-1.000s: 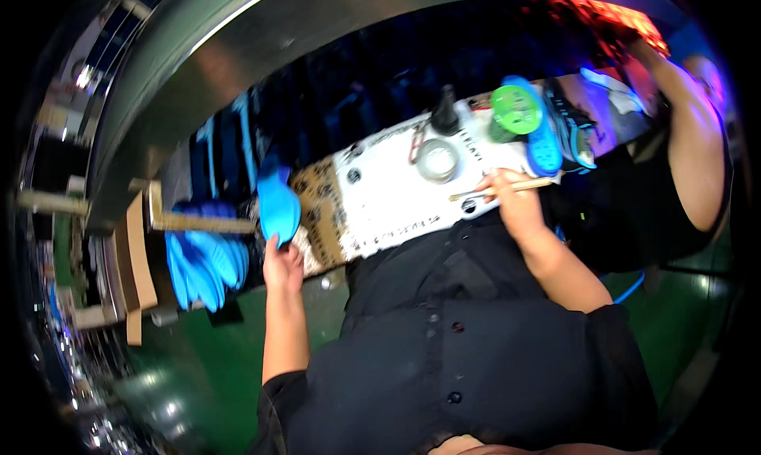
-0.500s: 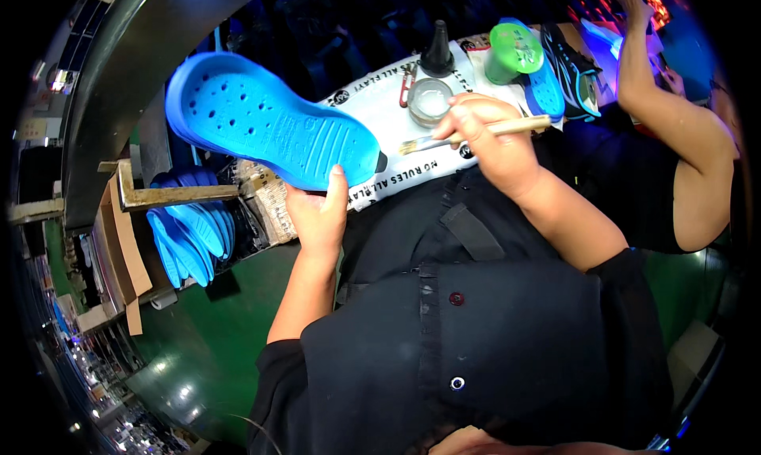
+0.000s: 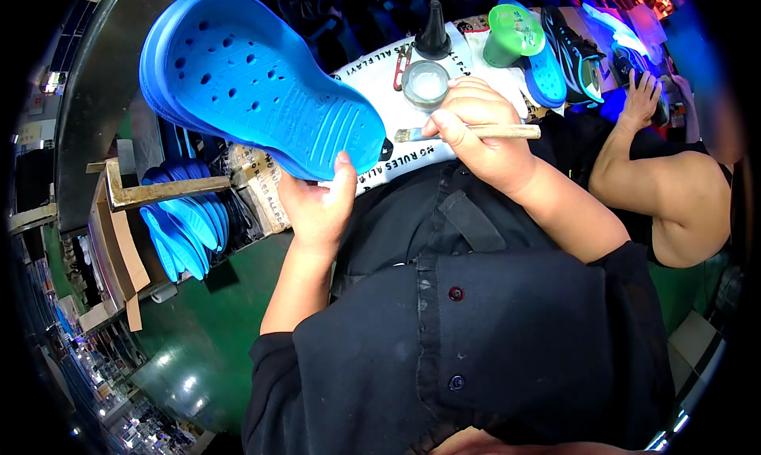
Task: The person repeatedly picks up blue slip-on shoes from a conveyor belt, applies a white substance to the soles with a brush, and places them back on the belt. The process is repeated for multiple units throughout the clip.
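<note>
The blue perforated sole (image 3: 254, 82) was up at the far left, its ribbed heel end nearest me, held over the printed work cloth (image 3: 380, 74). My left hand (image 3: 317, 205) was clamped on that heel end from below, thumb pressed on the upper face. My right hand (image 3: 479, 130) was closed round the wooden-handled brush (image 3: 468, 132), its bristles pointing left, just short of the sole's heel. The small round glue dish (image 3: 426, 82) sat just beyond the brush, with a black nozzle bottle (image 3: 433, 33) and a green cup (image 3: 511, 33) farther off. A stack of blue soles (image 3: 186, 225) stood at the left; another person's hand (image 3: 638, 98) rested at the far right.

In my judgement the coating would go best with the sole held tilted and steady, strokes light, running from heel towards toe, and the holes kept free of excess.

Against the frame half a second earlier, the sole had risen higher, and the brush had drawn closer to its heel
</note>
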Demonstrator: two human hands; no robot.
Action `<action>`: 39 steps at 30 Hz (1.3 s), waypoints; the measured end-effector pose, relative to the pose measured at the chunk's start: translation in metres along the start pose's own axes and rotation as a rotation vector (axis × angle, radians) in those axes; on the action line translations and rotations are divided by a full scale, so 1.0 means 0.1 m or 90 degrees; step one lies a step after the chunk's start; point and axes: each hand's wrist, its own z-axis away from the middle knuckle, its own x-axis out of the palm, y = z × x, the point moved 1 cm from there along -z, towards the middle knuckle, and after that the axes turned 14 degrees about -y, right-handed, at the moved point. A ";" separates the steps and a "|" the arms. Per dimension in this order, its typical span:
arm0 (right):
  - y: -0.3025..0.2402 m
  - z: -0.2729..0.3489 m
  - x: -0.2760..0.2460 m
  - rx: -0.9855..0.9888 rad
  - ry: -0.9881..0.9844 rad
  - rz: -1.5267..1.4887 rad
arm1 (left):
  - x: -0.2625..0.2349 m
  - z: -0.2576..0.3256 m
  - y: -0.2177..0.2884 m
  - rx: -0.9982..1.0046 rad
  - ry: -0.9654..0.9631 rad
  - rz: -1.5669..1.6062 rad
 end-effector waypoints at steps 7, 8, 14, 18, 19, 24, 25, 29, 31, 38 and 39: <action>-0.05 -0.03 0.04 -0.006 -0.079 0.037 | 0.01 0.01 0.01 0.027 -0.013 -0.008; -0.05 -0.03 0.03 -0.001 -0.074 0.033 | 0.00 0.01 -0.01 0.036 -0.013 -0.013; -0.12 -0.03 0.04 -0.005 -0.103 0.013 | -0.01 0.02 -0.10 0.084 0.001 -0.063; -0.08 -0.02 0.07 -0.048 -0.097 0.062 | 0.00 0.02 -0.14 0.111 0.026 -0.049; -0.07 -0.02 0.06 -0.045 -0.081 0.052 | 0.01 0.03 -0.14 0.121 0.035 -0.048; -0.10 -0.07 0.10 -0.056 -0.043 0.029 | 0.05 0.02 -0.13 0.171 0.058 -0.045; -0.12 -0.08 0.12 -0.064 -0.049 0.027 | 0.05 0.00 -0.13 0.183 0.067 -0.046; -0.15 -0.02 0.08 -0.020 -0.104 0.009 | 0.01 0.00 -0.12 0.203 0.062 -0.111; -0.11 -0.01 0.07 -0.032 -0.054 -0.045 | 0.01 0.00 -0.13 0.209 0.076 -0.111; -0.08 -0.04 0.10 -0.030 -0.040 0.025 | 0.02 -0.02 -0.12 0.212 0.062 -0.144; -0.08 -0.03 0.10 -0.027 -0.066 0.057 | 0.02 -0.01 -0.12 0.215 0.066 -0.142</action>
